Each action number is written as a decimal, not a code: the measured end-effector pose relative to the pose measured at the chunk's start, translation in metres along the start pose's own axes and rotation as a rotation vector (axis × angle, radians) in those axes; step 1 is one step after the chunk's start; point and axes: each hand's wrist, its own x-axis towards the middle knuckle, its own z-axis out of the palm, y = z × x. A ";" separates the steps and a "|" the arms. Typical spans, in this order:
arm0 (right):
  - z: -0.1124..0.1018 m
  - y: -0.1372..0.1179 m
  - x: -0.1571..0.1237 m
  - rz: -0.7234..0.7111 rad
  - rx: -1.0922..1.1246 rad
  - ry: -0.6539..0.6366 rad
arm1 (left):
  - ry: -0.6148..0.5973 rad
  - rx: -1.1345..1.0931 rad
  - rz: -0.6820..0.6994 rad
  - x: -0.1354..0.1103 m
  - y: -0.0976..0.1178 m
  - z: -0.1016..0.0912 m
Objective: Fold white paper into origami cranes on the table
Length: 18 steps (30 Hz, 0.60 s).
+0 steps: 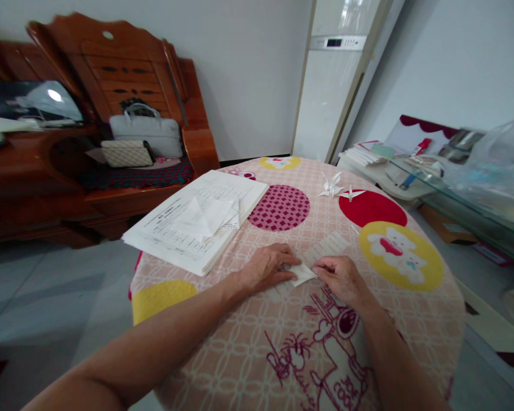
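Note:
A small white folded paper (303, 275) lies on the patterned tablecloth between my hands. My left hand (270, 267) holds its left end, with thumb and fingertips resting on it. The thumb and fingers of my right hand (339, 278) pinch its right corner. Just behind the hands lies a flat piece of printed paper (329, 245). Farther back stand white folded paper cranes (332, 186), one of them a smaller crane (351, 194) at the red circle.
A thick stack of printed sheets (184, 245) lies on the table's left side, with loose folded papers (208, 216) on top. To the right, a glass-topped stand (445, 188) carries papers and a plastic bag (497, 165). A wooden chair (124, 63) with bags stands back left.

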 end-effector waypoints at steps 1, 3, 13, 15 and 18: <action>0.001 0.000 0.000 -0.010 -0.006 0.001 | -0.002 0.016 0.009 0.000 0.000 0.001; 0.002 -0.001 0.001 -0.015 -0.020 0.006 | -0.001 0.043 0.025 -0.001 -0.001 0.002; 0.007 0.008 0.003 0.046 0.026 0.007 | -0.036 0.069 0.025 0.001 0.001 -0.001; 0.005 0.008 0.003 0.079 0.064 -0.004 | -0.046 0.077 0.019 0.001 0.003 -0.003; 0.001 0.003 0.002 0.156 0.110 -0.043 | -0.059 0.085 0.008 0.001 0.004 -0.004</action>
